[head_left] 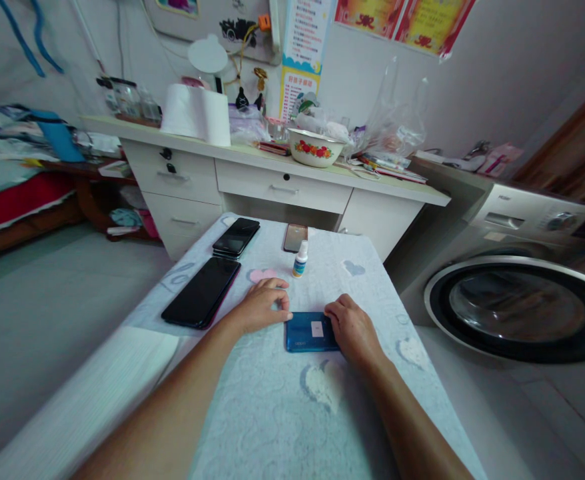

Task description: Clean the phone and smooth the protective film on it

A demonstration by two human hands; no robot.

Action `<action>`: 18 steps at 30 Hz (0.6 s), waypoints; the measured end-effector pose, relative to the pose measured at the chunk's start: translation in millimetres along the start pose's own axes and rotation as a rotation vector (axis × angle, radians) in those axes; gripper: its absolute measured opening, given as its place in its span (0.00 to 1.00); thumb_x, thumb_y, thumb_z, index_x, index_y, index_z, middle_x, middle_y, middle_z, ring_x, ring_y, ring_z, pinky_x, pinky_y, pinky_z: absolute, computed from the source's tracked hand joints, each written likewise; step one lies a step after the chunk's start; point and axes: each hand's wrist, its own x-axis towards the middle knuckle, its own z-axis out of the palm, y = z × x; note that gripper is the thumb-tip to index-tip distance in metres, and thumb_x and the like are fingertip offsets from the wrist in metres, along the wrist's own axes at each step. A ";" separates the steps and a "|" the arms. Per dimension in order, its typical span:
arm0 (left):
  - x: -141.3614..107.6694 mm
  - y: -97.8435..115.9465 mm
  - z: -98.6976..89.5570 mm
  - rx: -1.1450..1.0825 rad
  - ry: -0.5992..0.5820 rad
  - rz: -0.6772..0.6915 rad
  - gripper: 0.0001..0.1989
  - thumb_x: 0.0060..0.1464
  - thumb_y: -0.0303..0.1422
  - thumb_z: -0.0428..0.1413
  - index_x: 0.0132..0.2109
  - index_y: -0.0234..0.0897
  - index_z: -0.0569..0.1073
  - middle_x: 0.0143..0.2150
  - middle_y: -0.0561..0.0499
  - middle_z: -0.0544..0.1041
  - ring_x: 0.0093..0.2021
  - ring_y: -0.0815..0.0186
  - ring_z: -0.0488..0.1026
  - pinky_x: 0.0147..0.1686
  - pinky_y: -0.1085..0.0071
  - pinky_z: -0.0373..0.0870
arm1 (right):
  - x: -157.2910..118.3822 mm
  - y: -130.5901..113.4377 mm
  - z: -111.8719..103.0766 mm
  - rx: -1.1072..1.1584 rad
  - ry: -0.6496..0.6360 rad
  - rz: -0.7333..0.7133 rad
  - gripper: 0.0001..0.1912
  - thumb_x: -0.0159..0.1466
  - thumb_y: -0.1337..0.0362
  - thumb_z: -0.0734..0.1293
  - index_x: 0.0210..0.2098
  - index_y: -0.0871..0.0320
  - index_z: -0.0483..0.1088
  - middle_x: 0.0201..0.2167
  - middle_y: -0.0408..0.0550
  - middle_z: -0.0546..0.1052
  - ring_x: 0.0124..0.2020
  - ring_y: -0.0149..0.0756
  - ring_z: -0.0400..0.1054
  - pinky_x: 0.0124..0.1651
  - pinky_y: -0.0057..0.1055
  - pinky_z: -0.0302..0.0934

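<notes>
A blue phone-shaped item (302, 333) with a pale square on it lies flat on the cloth-covered table (272, 413). At its left end my left hand (265, 305) has its thumb against the upper corner, the fingers curved and apart, holding nothing. My right hand (351, 325) covers the item's right end, fingers bent together over the edge. Beyond them stands a small white spray bottle (300, 260) with a blue and yellow label. A black phone (203, 291) lies to the left, and a stack of dark phones (236, 237) sits behind it.
Another phone (296, 237) lies near the table's far edge. Behind is a white desk (282, 188) bearing a flowered bowl (315, 148), a paper roll (216, 119) and plastic bags. A washing machine (522, 267) stands on the right, and a bed (17, 193) is at the left.
</notes>
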 end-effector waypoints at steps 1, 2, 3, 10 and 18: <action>-0.1 0.2 -0.1 0.000 0.002 0.000 0.07 0.45 0.38 0.59 0.30 0.40 0.73 0.56 0.50 0.67 0.60 0.55 0.59 0.58 0.57 0.55 | 0.4 -2.0 0.9 0.003 0.003 -0.014 0.14 0.66 0.67 0.56 0.37 0.55 0.74 0.37 0.48 0.71 0.36 0.32 0.66 0.39 0.24 0.54; -0.3 0.4 -0.2 0.001 0.003 -0.001 0.07 0.45 0.38 0.59 0.30 0.40 0.73 0.55 0.50 0.67 0.60 0.55 0.59 0.58 0.57 0.55 | 0.9 -3.8 1.7 0.006 0.004 -0.027 0.14 0.67 0.67 0.56 0.37 0.55 0.73 0.37 0.48 0.71 0.37 0.32 0.65 0.39 0.24 0.54; -0.4 0.7 -0.4 0.001 0.004 -0.002 0.07 0.45 0.38 0.59 0.30 0.40 0.73 0.55 0.50 0.67 0.59 0.55 0.59 0.58 0.57 0.55 | 1.3 -5.3 2.5 0.008 0.003 -0.036 0.14 0.67 0.66 0.56 0.37 0.55 0.73 0.37 0.48 0.71 0.37 0.32 0.65 0.40 0.24 0.54; -0.7 0.8 -0.3 -0.012 0.004 -0.003 0.07 0.45 0.38 0.59 0.30 0.40 0.73 0.55 0.50 0.67 0.59 0.55 0.59 0.58 0.58 0.56 | 2.6 -2.1 2.7 0.008 -0.004 -0.032 0.14 0.67 0.66 0.56 0.37 0.55 0.74 0.37 0.48 0.70 0.36 0.32 0.65 0.39 0.24 0.54; 0.0 -0.3 0.3 -0.008 0.007 0.004 0.07 0.45 0.39 0.59 0.30 0.40 0.74 0.55 0.50 0.67 0.59 0.55 0.59 0.58 0.57 0.55 | -0.6 18.6 -7.9 -0.003 -0.004 0.042 0.14 0.66 0.67 0.57 0.36 0.56 0.75 0.36 0.48 0.70 0.36 0.31 0.66 0.40 0.25 0.54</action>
